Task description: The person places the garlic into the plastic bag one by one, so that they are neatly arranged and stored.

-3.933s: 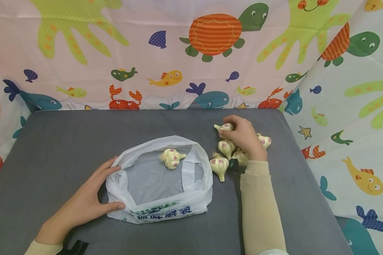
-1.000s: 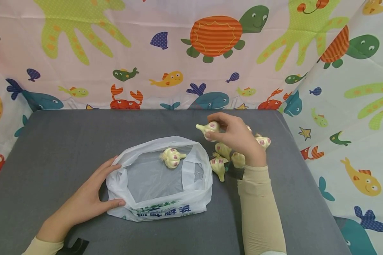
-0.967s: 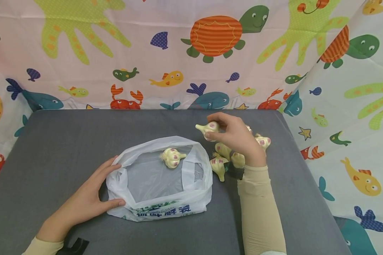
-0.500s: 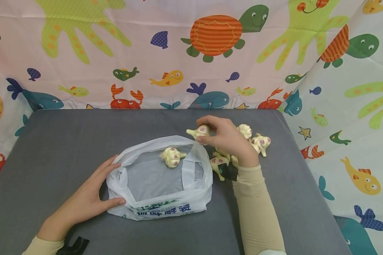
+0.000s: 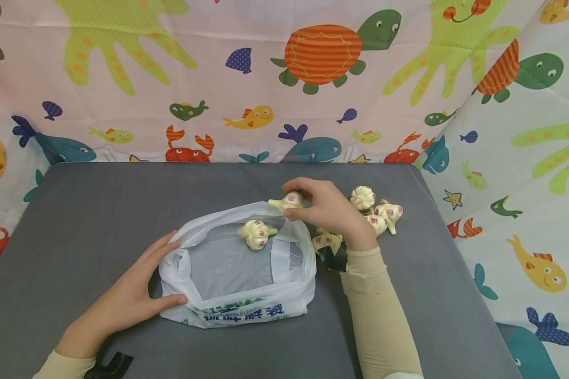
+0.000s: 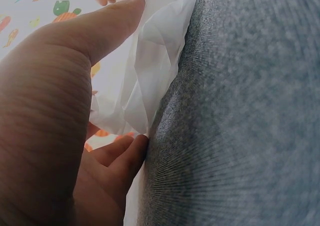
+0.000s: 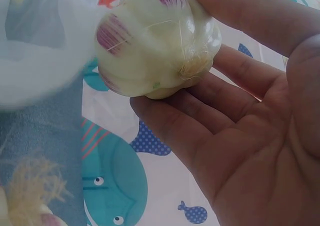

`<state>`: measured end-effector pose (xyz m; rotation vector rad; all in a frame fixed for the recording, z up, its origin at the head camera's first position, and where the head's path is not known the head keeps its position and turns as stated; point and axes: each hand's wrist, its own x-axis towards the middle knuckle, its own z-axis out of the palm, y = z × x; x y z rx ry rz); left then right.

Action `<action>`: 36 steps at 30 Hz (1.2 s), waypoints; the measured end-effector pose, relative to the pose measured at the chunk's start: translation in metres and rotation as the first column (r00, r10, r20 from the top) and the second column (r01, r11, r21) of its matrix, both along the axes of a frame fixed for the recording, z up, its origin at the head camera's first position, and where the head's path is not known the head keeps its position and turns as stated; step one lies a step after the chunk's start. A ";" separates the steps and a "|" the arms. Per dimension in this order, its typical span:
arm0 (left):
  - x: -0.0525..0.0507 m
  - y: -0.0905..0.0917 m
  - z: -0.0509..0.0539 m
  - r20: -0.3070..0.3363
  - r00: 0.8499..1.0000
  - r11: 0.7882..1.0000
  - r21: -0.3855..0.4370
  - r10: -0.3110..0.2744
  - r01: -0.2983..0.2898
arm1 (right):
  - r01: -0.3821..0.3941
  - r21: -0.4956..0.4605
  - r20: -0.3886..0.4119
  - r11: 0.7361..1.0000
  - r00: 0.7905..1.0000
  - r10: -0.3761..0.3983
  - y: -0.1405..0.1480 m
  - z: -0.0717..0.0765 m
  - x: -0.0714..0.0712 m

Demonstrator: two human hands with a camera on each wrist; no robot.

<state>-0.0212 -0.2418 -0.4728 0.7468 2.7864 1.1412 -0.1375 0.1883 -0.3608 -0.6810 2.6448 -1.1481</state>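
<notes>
A white plastic bag [image 5: 237, 295] with green and blue print lies on the grey table with its mouth spread. My left hand [image 5: 123, 295] holds the bag's left end, thumb at the front and fingers around the back. Inside the bag is one garlic bulb [image 5: 256, 235]. Above the bag's far right rim, my right hand [image 5: 329, 210] pinches another garlic bulb [image 5: 290, 201] between thumb and fingers, its stem pointing left. The right wrist view shows that held bulb [image 7: 155, 41] close up, pale with purple streaks, root end towards the camera.
To the right of the bag lie several more garlic bulbs, among them a far bulb [image 5: 362, 197], a rightmost bulb [image 5: 390, 213] and a near bulb [image 5: 325, 241] partly hidden by the right wrist. A patterned cloth [image 5: 142, 121] with sea animals stands behind the table [image 5: 123, 195].
My right hand has lifted a garlic bulb from the group on the right and carried it left to the bag's rim. The left hand and the bag stay nearly in place.
</notes>
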 end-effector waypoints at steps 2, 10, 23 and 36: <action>0.000 0.000 0.000 0.003 1.000 1.000 0.001 0.003 -0.003 | -0.010 -0.003 -0.001 1.000 1.000 0.010 -0.002 0.000 0.000; -0.001 -0.001 -0.001 -0.010 1.000 1.000 0.002 -0.004 0.004 | -0.034 -0.008 -0.002 0.999 0.999 0.034 -0.007 -0.002 0.001; 0.000 -0.001 -0.001 -0.012 1.000 1.000 0.021 -0.014 0.015 | -0.084 0.005 0.002 0.996 0.996 0.084 -0.020 -0.007 0.004; 0.000 -0.001 -0.001 -0.017 1.000 1.000 0.016 -0.010 0.010 | -0.126 0.032 -0.004 0.992 0.992 0.126 -0.031 -0.011 0.004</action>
